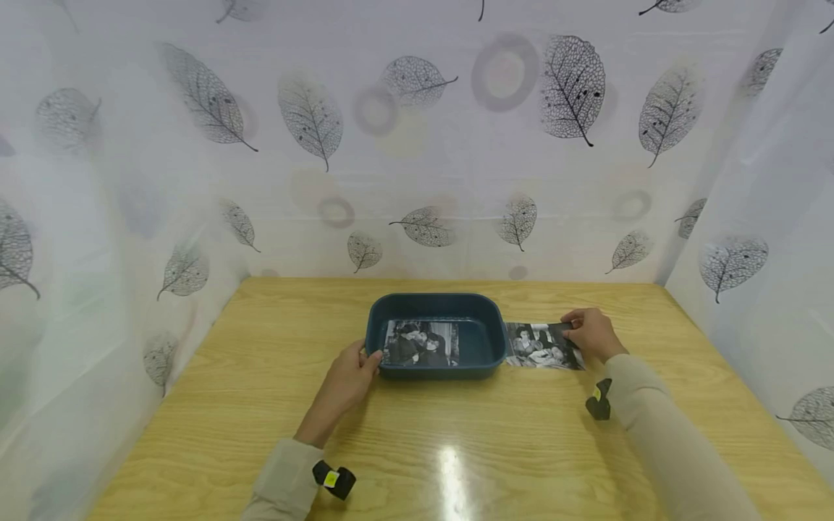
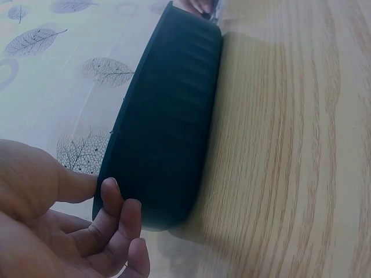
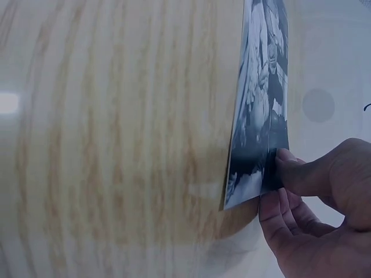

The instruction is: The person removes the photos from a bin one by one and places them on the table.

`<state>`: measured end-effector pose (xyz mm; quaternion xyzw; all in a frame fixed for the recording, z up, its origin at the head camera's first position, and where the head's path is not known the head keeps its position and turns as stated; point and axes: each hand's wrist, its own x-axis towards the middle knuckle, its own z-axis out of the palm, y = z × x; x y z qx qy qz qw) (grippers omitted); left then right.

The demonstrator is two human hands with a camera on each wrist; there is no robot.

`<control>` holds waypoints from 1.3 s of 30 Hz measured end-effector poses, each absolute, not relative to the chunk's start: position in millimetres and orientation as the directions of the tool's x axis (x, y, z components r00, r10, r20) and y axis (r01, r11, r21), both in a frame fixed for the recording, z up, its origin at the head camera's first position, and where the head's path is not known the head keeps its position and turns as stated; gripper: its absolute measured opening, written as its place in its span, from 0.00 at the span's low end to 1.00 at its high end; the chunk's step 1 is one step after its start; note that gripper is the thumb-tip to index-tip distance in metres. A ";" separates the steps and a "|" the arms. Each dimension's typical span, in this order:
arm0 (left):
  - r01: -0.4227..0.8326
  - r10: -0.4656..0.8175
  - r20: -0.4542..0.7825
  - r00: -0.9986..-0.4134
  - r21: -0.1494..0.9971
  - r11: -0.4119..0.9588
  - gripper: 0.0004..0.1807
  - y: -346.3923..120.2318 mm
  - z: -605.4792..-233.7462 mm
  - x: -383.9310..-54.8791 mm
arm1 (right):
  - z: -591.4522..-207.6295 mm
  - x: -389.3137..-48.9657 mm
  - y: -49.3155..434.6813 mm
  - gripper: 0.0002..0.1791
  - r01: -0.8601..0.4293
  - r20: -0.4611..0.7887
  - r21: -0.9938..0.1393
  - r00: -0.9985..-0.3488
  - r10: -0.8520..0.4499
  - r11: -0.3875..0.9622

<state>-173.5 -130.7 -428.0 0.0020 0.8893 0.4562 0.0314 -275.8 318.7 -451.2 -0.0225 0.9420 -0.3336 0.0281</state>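
Left hand pinching rim of dark-blue, deep, round-cornered rectangular tray at 8 o'clock. Black-and-white rectangular paper photo inside, toward 9 o'clock. Right hand pinching second black-and-white rectangular paper photo at its 2 o'clock corner, thumb on top; photo just beside tray's 3 o'clock end. Yellowish wood-grain table below.

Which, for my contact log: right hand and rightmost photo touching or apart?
Touching: the right wrist view shows the right hand pinching the photo by its edge.
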 end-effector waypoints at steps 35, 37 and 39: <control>-0.032 0.024 -0.057 -0.998 0.810 0.586 0.21 -132.0 -427.5 -174.3 | -395.1 -279.5 294.5 0.25 -0.159 0.070 -0.659 -0.986 -0.150 0.735; -0.032 0.025 -0.058 -0.998 0.810 0.586 0.22 -132.0 -427.7 -174.3 | -385.7 -281.0 287.1 0.25 -0.173 0.088 -0.665 -0.984 -0.154 0.727; -0.031 0.029 -0.059 -0.998 0.813 0.581 0.22 -131.8 -428.0 -174.5 | -376.5 -281.6 278.6 0.24 -0.188 0.100 -0.668 -0.982 -0.163 0.720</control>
